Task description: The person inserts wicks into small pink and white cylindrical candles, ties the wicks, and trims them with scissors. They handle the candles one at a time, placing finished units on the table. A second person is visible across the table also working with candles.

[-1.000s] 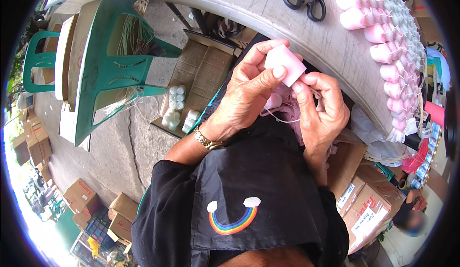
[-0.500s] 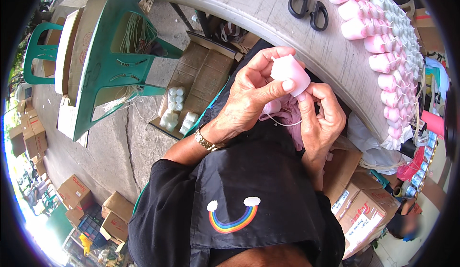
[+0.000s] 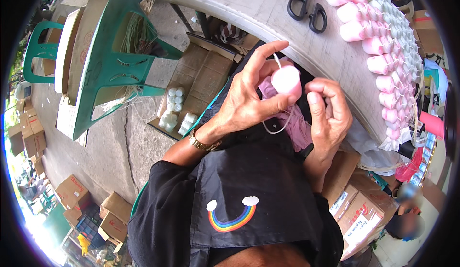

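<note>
A small pink candle (image 3: 286, 81) is held between the thumb and fingers of my left hand (image 3: 251, 92), with its round flat end turned up. A white wick (image 3: 277, 60) rises from that end beside my raised index finger. Below the candle a loop of white cord (image 3: 282, 129) hangs over pink cloth (image 3: 299, 130) on my lap. My right hand (image 3: 330, 106) is just right of the candle, not touching it. Its fingers are loosely curled, the thumb slightly apart from the index finger, with nothing visible between them.
Black-handled scissors (image 3: 306, 13) lie on the white table (image 3: 258, 3). Rows of pink and white candles (image 3: 378, 63) joined by wicks cover its right side. A cardboard tray (image 3: 201, 75) with white candles (image 3: 176, 99) sits left of my lap, near a green chair (image 3: 108, 61). Boxes (image 3: 359, 214) stand at right.
The candle has turned in my left hand, bringing its round end and upright wick into view. My right hand has come away from the candle toward the right.
</note>
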Available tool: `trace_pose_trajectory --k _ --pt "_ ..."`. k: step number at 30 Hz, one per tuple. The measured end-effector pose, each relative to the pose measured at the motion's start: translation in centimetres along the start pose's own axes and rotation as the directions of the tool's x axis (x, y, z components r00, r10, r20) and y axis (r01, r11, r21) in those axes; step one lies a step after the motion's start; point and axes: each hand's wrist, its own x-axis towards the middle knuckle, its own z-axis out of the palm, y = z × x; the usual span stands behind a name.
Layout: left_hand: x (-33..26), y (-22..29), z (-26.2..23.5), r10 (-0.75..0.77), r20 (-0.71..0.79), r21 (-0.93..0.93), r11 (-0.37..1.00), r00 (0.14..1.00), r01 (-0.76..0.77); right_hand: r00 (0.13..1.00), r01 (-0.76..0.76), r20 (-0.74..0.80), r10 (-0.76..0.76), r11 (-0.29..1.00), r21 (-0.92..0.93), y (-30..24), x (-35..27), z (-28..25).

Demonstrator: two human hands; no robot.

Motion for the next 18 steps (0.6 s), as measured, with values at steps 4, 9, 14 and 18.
trace_pose_trajectory --k 4,9,14,18 --pt "-0.3 0.0 0.2 0.175 0.145 0.424 0.878 0.974 -0.221 0.975 0.102 0.209 -0.075 0.987 -0.123 -0.5 1.0 -0.2" --pt "-0.7 0.0 0.2 0.18 0.139 0.513 0.828 0.974 -0.226 0.96 0.206 0.234 -0.157 0.957 -0.204 -1.7 1.3 0.8" --pt "-0.8 0.0 -0.1 0.248 0.196 0.516 0.797 0.949 -0.315 0.967 0.191 0.18 -0.178 0.98 -0.055 -2.0 1.0 1.1" --pt "-0.7 0.3 -0.8 0.161 0.367 0.589 0.722 0.916 -0.363 0.999 0.034 0.0 -0.037 0.914 0.403 -2.7 1.4 -3.9"
